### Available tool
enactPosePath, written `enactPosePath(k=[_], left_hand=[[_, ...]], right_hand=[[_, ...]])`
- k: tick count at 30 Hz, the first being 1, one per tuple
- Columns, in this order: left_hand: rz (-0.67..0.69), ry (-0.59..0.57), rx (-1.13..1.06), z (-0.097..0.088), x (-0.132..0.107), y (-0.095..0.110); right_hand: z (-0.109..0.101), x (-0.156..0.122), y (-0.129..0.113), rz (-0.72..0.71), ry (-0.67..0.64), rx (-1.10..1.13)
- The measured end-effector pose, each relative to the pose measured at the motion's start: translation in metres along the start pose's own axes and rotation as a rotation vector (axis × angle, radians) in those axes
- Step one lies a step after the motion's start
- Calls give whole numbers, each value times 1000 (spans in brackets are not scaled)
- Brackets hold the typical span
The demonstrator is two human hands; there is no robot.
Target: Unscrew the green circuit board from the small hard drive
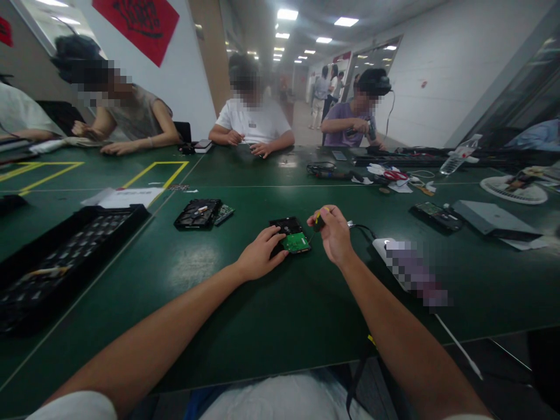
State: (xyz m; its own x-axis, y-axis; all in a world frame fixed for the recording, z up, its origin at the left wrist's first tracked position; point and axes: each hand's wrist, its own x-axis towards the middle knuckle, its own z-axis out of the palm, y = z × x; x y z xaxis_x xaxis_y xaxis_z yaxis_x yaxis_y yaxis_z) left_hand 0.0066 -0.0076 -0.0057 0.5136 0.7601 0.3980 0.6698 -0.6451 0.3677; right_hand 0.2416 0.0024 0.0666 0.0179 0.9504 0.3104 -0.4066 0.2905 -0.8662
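Note:
A black hard drive (287, 226) with a green circuit board (296, 242) on top lies on the green table (262, 315) in front of me. My left hand (261, 255) rests on the drive's left side, its fingers spread flat against it. Just right of the drive, my right hand (335, 233) is closed round a small screwdriver (319, 221) with a black and yellow handle. The tool's tip points down toward the circuit board.
A second hard drive (198, 213) lies to the left, a black slotted tray (56, 256) at far left. Another drive (438, 214) and a grey box (494, 219) sit right. Three other people sit across the table, one holding a power tool. A water bottle (459, 154) lies far right.

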Motion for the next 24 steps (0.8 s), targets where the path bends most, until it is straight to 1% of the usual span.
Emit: enactPosePath(k=[11, 15, 20, 24], left_hand=[[-2, 9, -8, -3, 0, 3], [-1, 6, 7, -2, 0, 3], [-11, -19, 26, -2, 1, 3], [-17, -29, 34, -4, 1, 3]], right_hand=[[0, 2, -3, 29, -61, 23], [0, 1, -2, -3, -25, 5], [1, -1, 0, -5, 40, 6], [0, 0, 0, -11, 57, 21]])
